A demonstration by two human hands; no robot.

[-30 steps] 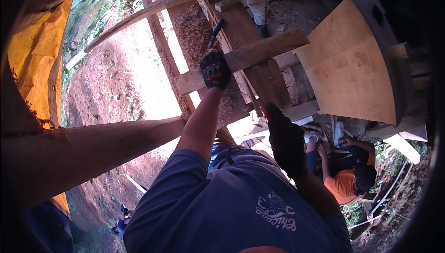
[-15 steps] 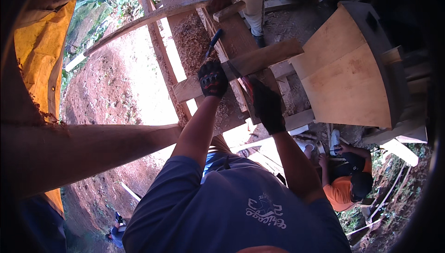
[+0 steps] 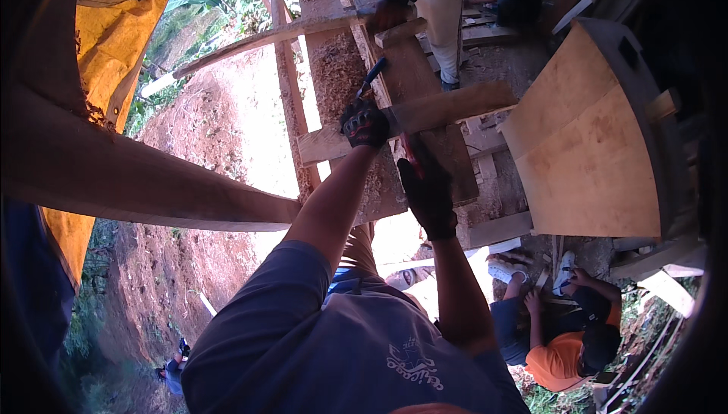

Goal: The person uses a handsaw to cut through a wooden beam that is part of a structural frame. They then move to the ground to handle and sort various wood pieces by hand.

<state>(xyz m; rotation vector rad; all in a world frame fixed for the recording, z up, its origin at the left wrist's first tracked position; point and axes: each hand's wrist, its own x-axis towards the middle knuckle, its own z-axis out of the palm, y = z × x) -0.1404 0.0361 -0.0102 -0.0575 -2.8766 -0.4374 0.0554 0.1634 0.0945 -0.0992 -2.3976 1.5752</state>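
The left hand (image 3: 365, 123) is covering most of a blue-handled tool (image 3: 374, 73), hiding its working end. The right hand (image 3: 426, 190) is hiding most of a red tool (image 3: 410, 155). The top edge is cutting off a standing person (image 3: 432, 4). Fisheye darkness is swallowing the corners.

Both the left hand (image 3: 365, 123) and right hand (image 3: 427, 190) wear matt black fabric gloves. The crosswise plank (image 3: 447, 111) is rough-sawn, unfinished pale wood. The platform boards (image 3: 337, 65) carry a coarse layer of sawdust. The plywood sheet (image 3: 588, 148) is smooth, matt and light tan. The tarpaulin (image 3: 106, 42) is yellow, creased sheeting with a slight sheen.
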